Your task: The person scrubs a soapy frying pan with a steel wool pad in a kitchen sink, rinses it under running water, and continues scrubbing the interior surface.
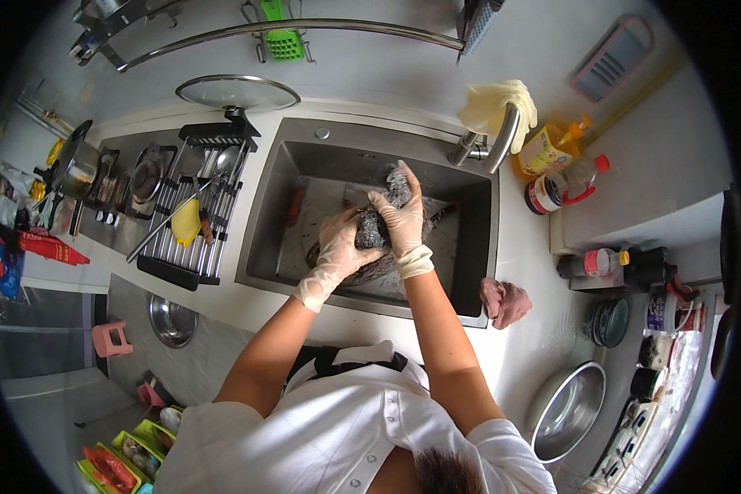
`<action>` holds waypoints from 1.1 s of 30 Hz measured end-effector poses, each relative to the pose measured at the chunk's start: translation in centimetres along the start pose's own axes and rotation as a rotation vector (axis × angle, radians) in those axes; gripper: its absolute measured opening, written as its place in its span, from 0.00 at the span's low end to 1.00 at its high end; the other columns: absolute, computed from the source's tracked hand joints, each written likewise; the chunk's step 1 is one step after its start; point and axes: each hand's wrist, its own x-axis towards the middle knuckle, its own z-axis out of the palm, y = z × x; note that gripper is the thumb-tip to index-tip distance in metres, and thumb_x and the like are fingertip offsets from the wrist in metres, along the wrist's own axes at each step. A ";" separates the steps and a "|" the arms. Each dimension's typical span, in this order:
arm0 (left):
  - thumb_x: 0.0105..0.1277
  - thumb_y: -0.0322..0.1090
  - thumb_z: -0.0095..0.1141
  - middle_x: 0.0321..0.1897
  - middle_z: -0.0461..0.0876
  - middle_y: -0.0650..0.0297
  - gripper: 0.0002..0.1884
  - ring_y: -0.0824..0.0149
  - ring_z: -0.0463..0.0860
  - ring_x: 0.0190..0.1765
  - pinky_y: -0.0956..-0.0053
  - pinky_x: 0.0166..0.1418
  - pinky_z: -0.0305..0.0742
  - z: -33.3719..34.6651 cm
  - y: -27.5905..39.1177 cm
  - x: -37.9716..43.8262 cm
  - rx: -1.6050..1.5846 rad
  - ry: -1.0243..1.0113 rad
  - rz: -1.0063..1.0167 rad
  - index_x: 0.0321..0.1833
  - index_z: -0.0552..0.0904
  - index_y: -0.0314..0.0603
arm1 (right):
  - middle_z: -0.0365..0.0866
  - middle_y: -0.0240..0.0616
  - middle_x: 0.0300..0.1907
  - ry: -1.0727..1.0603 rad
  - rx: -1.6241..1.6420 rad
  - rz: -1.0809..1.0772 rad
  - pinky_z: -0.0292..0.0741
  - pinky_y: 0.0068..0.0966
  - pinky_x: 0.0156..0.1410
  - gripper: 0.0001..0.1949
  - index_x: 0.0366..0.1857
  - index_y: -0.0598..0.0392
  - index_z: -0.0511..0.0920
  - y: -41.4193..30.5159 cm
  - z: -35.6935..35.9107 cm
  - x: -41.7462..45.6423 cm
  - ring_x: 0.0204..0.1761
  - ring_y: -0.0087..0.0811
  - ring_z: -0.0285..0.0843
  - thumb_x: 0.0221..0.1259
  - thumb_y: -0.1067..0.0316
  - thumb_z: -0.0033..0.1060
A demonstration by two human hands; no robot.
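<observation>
Both my hands wear thin pale gloves and are over the dark sink [265,216]. Between them is a dark grey, glistening, speckled object [372,230]; its kind is not clear. My left hand [339,241] holds its lower left side. On its right side, my right hand [404,216] grips with the thumb across the front and a finger pointing up. Beneath my hands a brownish, rough-textured thing [370,272] rests in the sink, mostly hidden. A dark, narrow piece [443,213] sticks out to the right of my right hand.
The faucet [500,145], draped with a pale yellow glove [500,108], rises at the back right. Bottles, including a yellow pump bottle [546,151], stand beyond it. A pink cloth [505,302] lies right of the sink. Left is a drying rack [185,204] holding a yellow item [186,221].
</observation>
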 end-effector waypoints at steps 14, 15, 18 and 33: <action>0.49 0.42 0.70 0.37 0.83 0.49 0.24 0.42 0.82 0.42 0.57 0.47 0.78 2.2 -2.0 -1.0 -0.216 0.217 -0.085 0.47 0.80 0.38 | 0.82 0.51 0.45 0.278 -0.571 -0.264 0.75 0.30 0.55 0.19 0.56 0.60 0.73 5.9 -2.8 4.1 0.46 0.42 0.82 0.65 0.64 0.62; 0.54 0.44 0.69 0.39 0.84 0.50 0.24 0.48 0.83 0.43 0.60 0.50 0.77 2.7 -4.4 -1.1 -0.182 0.107 -0.191 0.49 0.80 0.35 | 0.82 0.54 0.45 0.181 -0.552 -0.258 0.76 0.34 0.53 0.20 0.56 0.58 0.74 6.2 -2.5 3.7 0.47 0.50 0.82 0.64 0.61 0.63; 0.62 0.43 0.66 0.53 0.80 0.59 0.28 0.65 0.77 0.54 0.68 0.61 0.71 -0.7 -1.1 -0.1 -1.038 0.249 -0.501 0.59 0.76 0.33 | 0.82 0.55 0.45 0.186 -0.816 -0.201 0.76 0.38 0.53 0.19 0.55 0.57 0.75 4.4 -2.6 2.0 0.48 0.54 0.80 0.63 0.60 0.63; 0.53 0.32 0.68 0.39 0.85 0.54 0.20 0.59 0.84 0.40 0.68 0.49 0.78 -8.6 -4.2 -2.0 -0.169 0.346 -0.295 0.48 0.80 0.34 | 0.82 0.55 0.44 0.114 -1.000 -0.161 0.75 0.47 0.52 0.15 0.51 0.55 0.75 4.3 -0.3 5.5 0.48 0.58 0.78 0.63 0.64 0.57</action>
